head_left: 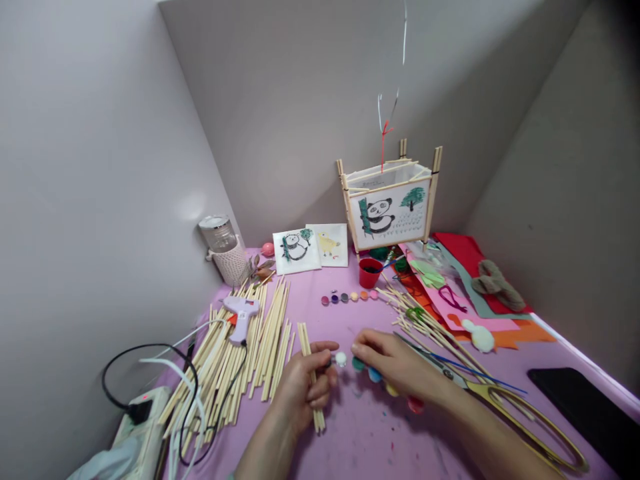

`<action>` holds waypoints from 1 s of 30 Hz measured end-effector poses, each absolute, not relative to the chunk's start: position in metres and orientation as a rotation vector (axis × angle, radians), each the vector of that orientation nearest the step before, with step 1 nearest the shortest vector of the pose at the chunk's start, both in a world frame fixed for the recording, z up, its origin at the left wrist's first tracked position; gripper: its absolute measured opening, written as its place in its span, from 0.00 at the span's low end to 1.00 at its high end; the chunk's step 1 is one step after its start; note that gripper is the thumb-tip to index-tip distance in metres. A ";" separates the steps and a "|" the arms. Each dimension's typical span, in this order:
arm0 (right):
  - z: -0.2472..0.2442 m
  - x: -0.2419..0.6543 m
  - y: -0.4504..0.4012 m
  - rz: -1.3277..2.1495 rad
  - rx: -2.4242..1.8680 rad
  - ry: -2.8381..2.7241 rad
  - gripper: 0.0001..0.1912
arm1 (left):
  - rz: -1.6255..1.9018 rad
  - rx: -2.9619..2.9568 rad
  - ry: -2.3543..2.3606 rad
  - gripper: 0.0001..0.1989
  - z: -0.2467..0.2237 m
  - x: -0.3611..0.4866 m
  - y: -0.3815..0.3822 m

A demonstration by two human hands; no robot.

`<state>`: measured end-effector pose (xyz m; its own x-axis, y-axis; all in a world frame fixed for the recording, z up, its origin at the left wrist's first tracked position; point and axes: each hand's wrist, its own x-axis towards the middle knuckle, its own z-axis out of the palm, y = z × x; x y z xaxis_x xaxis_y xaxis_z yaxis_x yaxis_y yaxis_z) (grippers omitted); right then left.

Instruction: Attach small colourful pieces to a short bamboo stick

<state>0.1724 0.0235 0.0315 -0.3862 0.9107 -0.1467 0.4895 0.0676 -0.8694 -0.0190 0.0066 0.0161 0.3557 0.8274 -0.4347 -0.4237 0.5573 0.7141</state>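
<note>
Several thin wooden sticks [318,410] stand upright in my left hand [303,387], whose fingers are wrapped round them. A strip of small paint pots [375,375] lies under and beside my right hand [383,353], with green, blue, yellow and red pots showing. The white pot [341,359] sits between my two hands, close to the left fingertips. My right fingers are pinched together at the green pot's edge; how they grip it is partly hidden.
Loose sticks and a glue gun [241,317] lie at left. A second paint strip [355,297], a red cup [370,273] and a panda lantern [393,212] are behind. Large scissors [470,385] and a black phone-like slab [585,413] lie at right, near coloured sheets.
</note>
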 end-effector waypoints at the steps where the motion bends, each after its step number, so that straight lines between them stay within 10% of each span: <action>1: 0.035 0.172 0.022 0.953 -1.392 -1.987 0.14 | 0.862 0.536 0.888 0.20 0.016 -0.018 0.006; 6: 0.050 0.159 0.002 0.170 -1.151 -2.135 0.08 | 0.916 0.561 0.976 0.22 0.014 -0.013 0.004; 21: 0.003 0.125 0.000 1.195 -1.277 -1.592 0.17 | 0.876 0.248 0.722 0.17 0.019 -0.013 0.008; 30: 0.004 0.127 -0.004 0.902 -1.094 -1.699 0.08 | 1.043 0.368 0.742 0.10 0.018 -0.013 0.005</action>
